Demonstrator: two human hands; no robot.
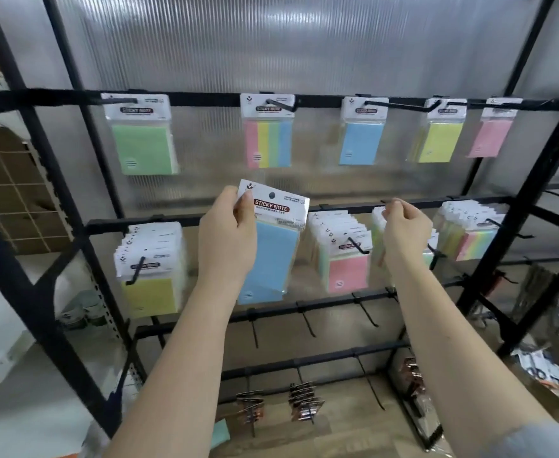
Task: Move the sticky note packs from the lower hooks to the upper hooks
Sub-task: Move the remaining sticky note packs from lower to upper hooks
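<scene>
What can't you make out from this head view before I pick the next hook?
- Right hand: its fingers curl at a pack behind it; the hand hides whether they grip.
- Blue sticky note pack in the left hand: small print under the red label too blurred to read.
- Pink sticky note pack, top right: its hook is blurred.

"STICKY NOTE" reads in white letters on a red band across the white header card of the blue pack (273,246) that the left hand (227,239) holds. Above that pack, the packs on the upper rail (205,99) carry the same red band, its words blurred. Smaller print beside the band is too small to read.
</scene>
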